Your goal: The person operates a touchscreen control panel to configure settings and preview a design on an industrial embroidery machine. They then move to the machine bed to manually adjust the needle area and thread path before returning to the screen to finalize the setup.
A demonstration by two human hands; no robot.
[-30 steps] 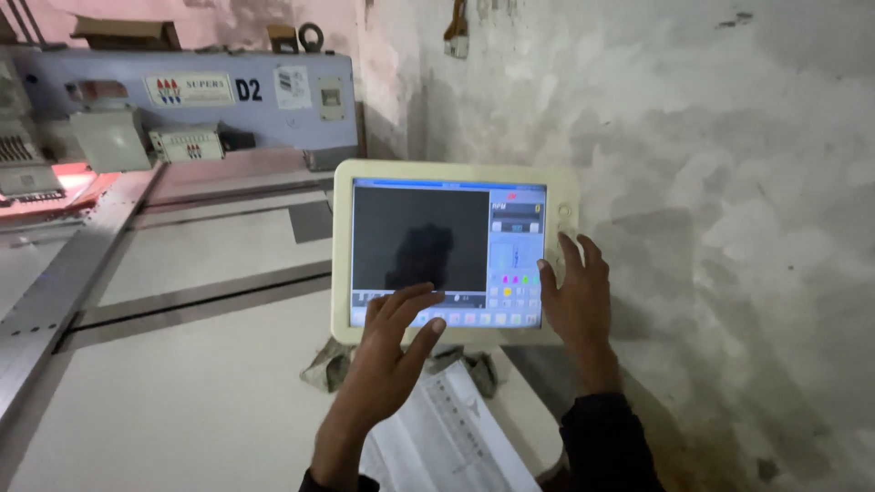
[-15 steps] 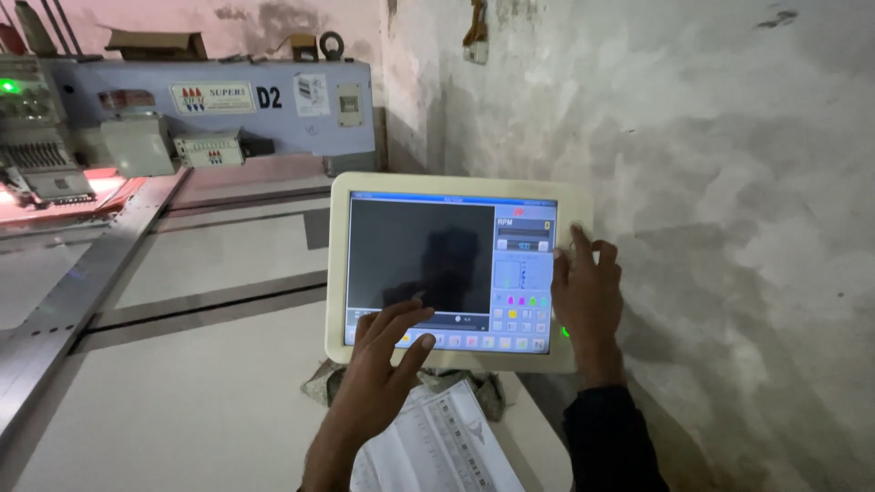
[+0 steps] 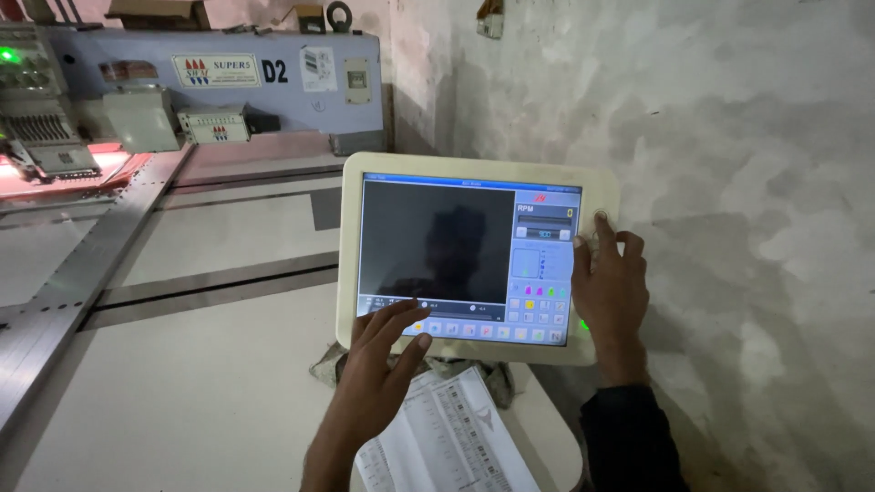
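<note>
A cream-framed touch-screen panel [image 3: 474, 173] stands upright at the corner of a white machine table [image 3: 182, 401], near the wall. Most of its screen is dark, with a column of small coloured buttons on the right and a row of icons along the bottom. My left hand [image 3: 378, 360] reaches up with fingers spread, fingertips touching the bottom icon row. My right hand [image 3: 609, 287] rests on the panel's right frame, its index finger on a round knob at the upper right.
A printed paper sheet [image 3: 447, 437] lies on the table below the panel, with a crumpled cloth [image 3: 474, 372] under the panel's base. A blue embroidery machine beam [image 3: 228, 82] runs along the back, with a sewing head [image 3: 41, 137] at far left. A rough plastered wall [image 3: 747, 200] fills the right.
The view has shifted so the panel sits lower and more central. My right index finger has gone up the frame to the round knob. My left hand stays at the bottom icon row.
</note>
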